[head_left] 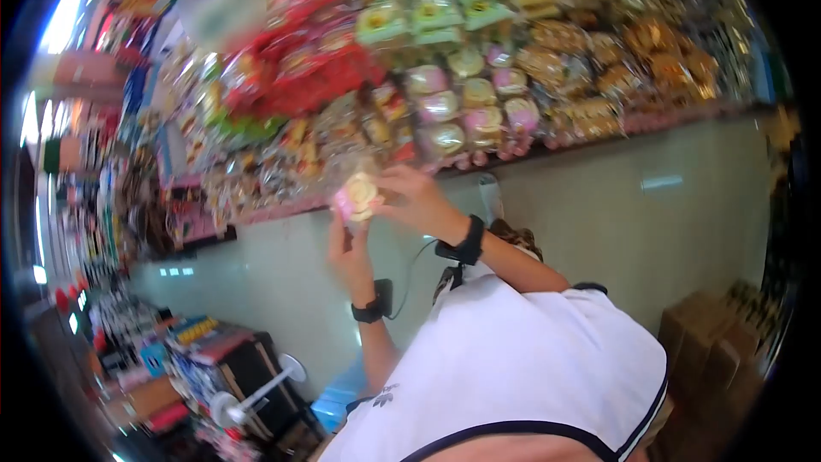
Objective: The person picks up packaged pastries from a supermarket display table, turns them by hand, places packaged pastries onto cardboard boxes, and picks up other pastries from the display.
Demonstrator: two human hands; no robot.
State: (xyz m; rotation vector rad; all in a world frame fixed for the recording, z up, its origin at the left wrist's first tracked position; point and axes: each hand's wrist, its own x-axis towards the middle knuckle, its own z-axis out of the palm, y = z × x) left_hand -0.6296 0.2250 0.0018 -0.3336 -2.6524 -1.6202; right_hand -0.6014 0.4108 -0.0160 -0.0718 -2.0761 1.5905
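Observation:
A small packet with cream and pink contents (359, 197) is held up between my two hands, in front of the display's near edge. My left hand (349, 252) comes from below, its fingertips against the packet's lower left side. From the right, my right hand (415, 198) pinches the packet's right side. Both wrists carry dark bands. Similar pink and cream packets (483, 120) lie in rows on the display just beyond my hands. Motion blur hides the fine detail of the fingertips.
Red packages (299, 77), green packets (432, 13) and brown bagged goods (560, 60) cover the display. Cardboard boxes (705, 338) stand on the floor at lower right. A dark box (261, 372) and a white stand (265, 389) are at lower left.

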